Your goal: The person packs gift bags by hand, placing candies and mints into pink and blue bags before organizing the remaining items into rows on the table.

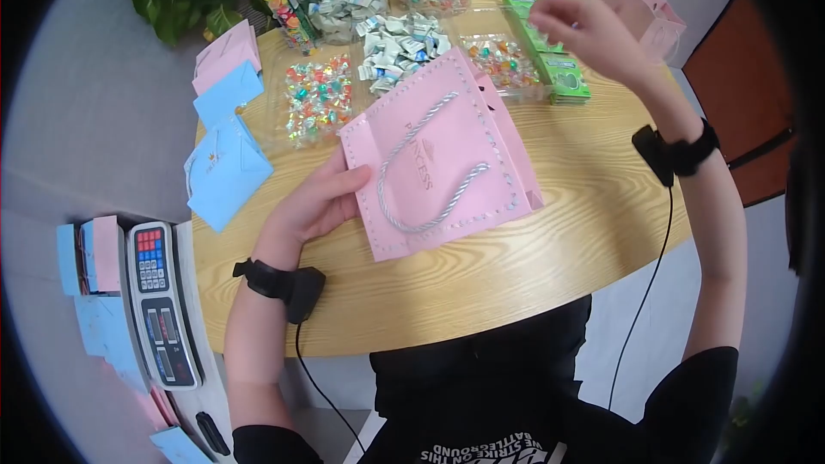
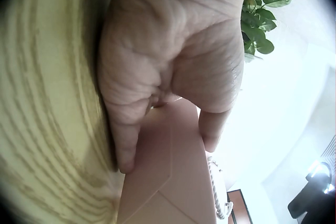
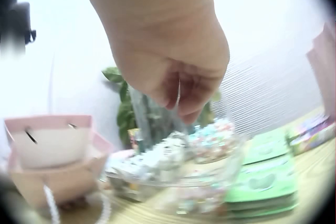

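A pink paper bag with a silver rope handle leans over the table, its front face up. My left hand grips its left side, thumb on the front face; the left wrist view shows thumb and fingers of the hand on either side of the bag. My right hand is raised above the green packs, fingers curled. In the right wrist view a thin pale streak shows between the fingers of the hand; whether it is a held thing is unclear. The bag stands at lower left there.
Behind the bag are trays of wrapped candies, white packets and more candies. Blue bags lie at the table's left, pink bags at back right. A scale stands off the left edge.
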Motion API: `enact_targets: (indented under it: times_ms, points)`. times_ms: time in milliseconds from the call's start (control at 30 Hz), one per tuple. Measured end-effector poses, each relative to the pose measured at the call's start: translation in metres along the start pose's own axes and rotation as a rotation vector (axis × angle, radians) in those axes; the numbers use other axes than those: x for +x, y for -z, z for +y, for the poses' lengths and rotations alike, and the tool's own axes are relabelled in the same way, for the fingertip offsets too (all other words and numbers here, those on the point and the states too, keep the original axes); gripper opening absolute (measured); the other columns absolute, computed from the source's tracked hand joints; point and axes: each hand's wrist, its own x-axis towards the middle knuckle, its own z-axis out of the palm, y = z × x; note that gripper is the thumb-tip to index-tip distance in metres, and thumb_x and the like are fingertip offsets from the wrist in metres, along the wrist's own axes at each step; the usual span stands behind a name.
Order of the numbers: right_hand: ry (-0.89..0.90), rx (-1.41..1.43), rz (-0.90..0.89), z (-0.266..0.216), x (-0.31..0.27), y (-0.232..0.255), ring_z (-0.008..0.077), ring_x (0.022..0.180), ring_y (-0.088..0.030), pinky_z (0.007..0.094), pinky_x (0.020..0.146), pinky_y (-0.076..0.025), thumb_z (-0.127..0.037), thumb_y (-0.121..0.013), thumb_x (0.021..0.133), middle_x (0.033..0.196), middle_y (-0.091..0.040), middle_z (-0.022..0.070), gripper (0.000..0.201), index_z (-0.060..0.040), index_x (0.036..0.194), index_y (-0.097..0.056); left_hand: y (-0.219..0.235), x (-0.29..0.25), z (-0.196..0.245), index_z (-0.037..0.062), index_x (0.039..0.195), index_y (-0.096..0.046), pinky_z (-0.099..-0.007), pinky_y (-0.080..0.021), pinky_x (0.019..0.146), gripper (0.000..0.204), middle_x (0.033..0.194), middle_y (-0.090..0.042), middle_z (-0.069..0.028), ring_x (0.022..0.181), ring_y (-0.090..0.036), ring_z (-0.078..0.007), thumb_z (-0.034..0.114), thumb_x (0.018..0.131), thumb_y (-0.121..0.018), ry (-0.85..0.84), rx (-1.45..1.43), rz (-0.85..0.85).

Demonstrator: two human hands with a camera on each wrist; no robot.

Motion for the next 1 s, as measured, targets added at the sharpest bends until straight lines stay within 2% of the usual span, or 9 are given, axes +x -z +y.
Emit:
enact_targets:
  times_ms: [33,100,167,200,400,633,833,933,1000]
  points:
    - [-0.011,-0.010,0.000,0.028,0.005,0.003,0.0163,0.077,-0.066,0.0329,0.068,-0.051,-0.014,-0.059,0.091,0.082,-0.067,0.0080,0.018,-0.0011,0.101,-0.066,0.000,0.000,-0.001,0.0129,0.153,-0.013,-0.0420,-0.042,0.106,0.078,0.150,-0.034,-0.0077,0.134,-0.042,-0.0233,0.019,0.093,-0.062,-0.026,-0.004,-0.001]
    - [0.139,-0.439,0.261,0.083,0.007,0.010,0.0279,0.088,-0.067,0.0398,0.078,-0.052,-0.007,-0.056,0.088,0.095,-0.069,0.0141,0.020,-0.0035,0.105,-0.068,0.000,0.003,-0.002,0.0128,0.153,-0.013,-0.0419,-0.042,0.106,0.078,0.150,-0.034,-0.0077,0.134,-0.042,-0.0232,0.020,0.093,-0.062,-0.048,-0.014,-0.033]
    - [0.032,-0.563,0.183,0.125,0.001,0.008,0.0294,0.098,-0.064,0.0404,0.083,-0.051,-0.006,-0.054,0.090,0.106,-0.067,0.0139,0.026,-0.0055,0.113,-0.066,0.002,0.002,-0.002,0.0125,0.153,-0.013,-0.0417,-0.043,0.105,0.079,0.149,-0.035,-0.0079,0.133,-0.043,-0.0234,0.021,0.092,-0.063,-0.030,0.004,0.012]
    - [-0.065,-0.661,0.104,0.135,-0.003,0.008,0.0309,0.108,-0.061,0.0410,0.088,-0.050,-0.006,-0.052,0.091,0.117,-0.064,0.0136,0.031,-0.0075,0.120,-0.064,0.003,0.002,-0.002,0.0125,0.153,-0.013,-0.0417,-0.043,0.105,0.079,0.149,-0.035,-0.0079,0.133,-0.043,-0.0234,0.021,0.092,-0.063,-0.028,0.008,0.001]
    - [-0.071,-0.794,-0.048,0.119,-0.026,0.002,0.0283,0.117,-0.054,0.0428,0.090,-0.050,-0.014,-0.057,0.088,0.124,-0.059,0.0074,0.032,-0.0122,0.119,-0.062,0.006,0.001,-0.002,0.0117,0.153,-0.013,-0.0421,-0.045,0.103,0.080,0.148,-0.036,-0.0089,0.132,-0.045,-0.0238,0.022,0.092,-0.064,-0.002,0.012,0.030]
    - [-0.190,-0.689,-0.010,0.119,-0.032,-0.004,0.0275,0.114,-0.056,0.0427,0.085,-0.051,-0.019,-0.063,0.086,0.119,-0.060,0.0078,0.021,-0.0117,0.105,-0.065,0.006,-0.001,-0.003,0.0116,0.153,-0.013,-0.0419,-0.044,0.104,0.078,0.148,-0.036,-0.0097,0.131,-0.045,-0.0242,0.020,0.093,-0.062,-0.006,0.002,0.047]
    - [-0.179,-0.728,-0.071,0.148,-0.053,0.010,0.0344,0.086,-0.065,0.0446,0.072,-0.051,-0.022,-0.062,0.087,0.093,-0.069,0.0127,0.020,-0.0115,0.103,-0.067,0.009,0.000,-0.004,0.0109,0.153,-0.014,-0.0413,-0.044,0.104,0.078,0.148,-0.036,-0.0096,0.131,-0.045,-0.0239,0.021,0.093,-0.063,-0.022,0.000,0.033]
    - [-0.148,-0.709,-0.023,0.122,-0.070,0.017,0.0347,0.078,-0.065,0.0440,0.069,-0.050,-0.024,-0.062,0.089,0.084,-0.069,0.0131,0.020,-0.0091,0.102,-0.067,0.005,0.001,-0.003,0.0102,0.152,-0.014,-0.0411,-0.044,0.104,0.078,0.148,-0.037,-0.0094,0.131,-0.045,-0.0239,0.022,0.092,-0.063,-0.041,0.006,0.030]
    - [-0.197,-0.518,0.164,0.070,-0.073,0.021,0.0318,0.079,-0.066,0.0422,0.068,-0.050,-0.025,-0.062,0.090,0.086,-0.069,0.0135,0.022,-0.0064,0.100,-0.067,0.004,0.001,-0.003,0.0098,0.152,-0.015,-0.0412,-0.044,0.104,0.079,0.148,-0.037,-0.0093,0.131,-0.045,-0.0239,0.023,0.092,-0.064,-0.048,0.008,0.033]
